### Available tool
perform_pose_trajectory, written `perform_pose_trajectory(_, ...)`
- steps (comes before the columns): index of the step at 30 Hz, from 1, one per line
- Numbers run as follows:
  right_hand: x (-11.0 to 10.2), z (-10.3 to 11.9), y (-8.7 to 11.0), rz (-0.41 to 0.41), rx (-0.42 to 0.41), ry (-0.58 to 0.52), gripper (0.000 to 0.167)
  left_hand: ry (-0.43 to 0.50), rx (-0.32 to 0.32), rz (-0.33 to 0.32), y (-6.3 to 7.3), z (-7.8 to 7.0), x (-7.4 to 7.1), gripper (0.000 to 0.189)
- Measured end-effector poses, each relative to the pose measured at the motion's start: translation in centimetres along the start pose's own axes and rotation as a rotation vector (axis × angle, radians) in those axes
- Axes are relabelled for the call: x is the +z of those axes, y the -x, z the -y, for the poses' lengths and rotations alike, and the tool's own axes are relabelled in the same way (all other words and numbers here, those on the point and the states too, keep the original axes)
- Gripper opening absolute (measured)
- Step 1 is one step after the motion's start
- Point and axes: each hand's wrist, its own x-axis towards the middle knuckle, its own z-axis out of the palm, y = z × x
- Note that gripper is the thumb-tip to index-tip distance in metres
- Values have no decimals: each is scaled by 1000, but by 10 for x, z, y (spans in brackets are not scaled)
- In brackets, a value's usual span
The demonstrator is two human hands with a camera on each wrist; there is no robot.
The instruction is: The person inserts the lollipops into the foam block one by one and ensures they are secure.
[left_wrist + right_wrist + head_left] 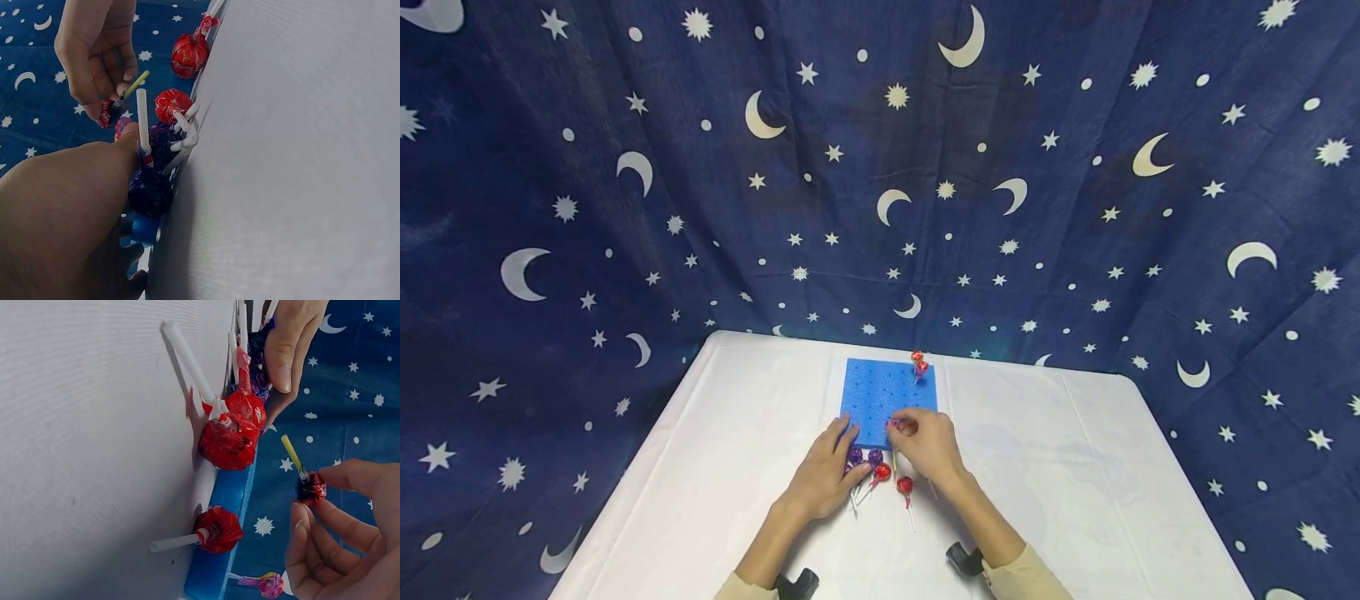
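Observation:
A flat blue foam block (887, 392) with rows of small holes lies on the table. My right hand (928, 442) is over its front right part, pinching a lollipop (310, 489) between thumb and fingertips. That lollipop has a dark red wrapper and a yellow stick (290, 452) that points toward the table's near side. My left hand (823, 475) rests at the block's front left edge with fingers extended. Its thumb reaches over purple-wrapped lollipops (876, 457) and close to a red one (882, 472).
Another red lollipop (905, 485) lies in front of the block, stick toward me. Two lollipops (919, 363) stand at the block's back right corner. White cloth covers the table (1037, 483); a dark blue curtain (850, 167) with moons and stars hangs behind.

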Motion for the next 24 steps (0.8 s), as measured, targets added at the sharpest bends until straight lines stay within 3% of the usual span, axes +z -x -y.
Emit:
perform_pose_trajectory(4, -1, -1, -2, -34, 7, -8, 23, 2, -10, 5, 0, 0, 0, 75)
perform_pose_trajectory(24, -12, -3, -20, -135, 46, -60, 15, -9, -20, 12, 1, -2, -1, 75)
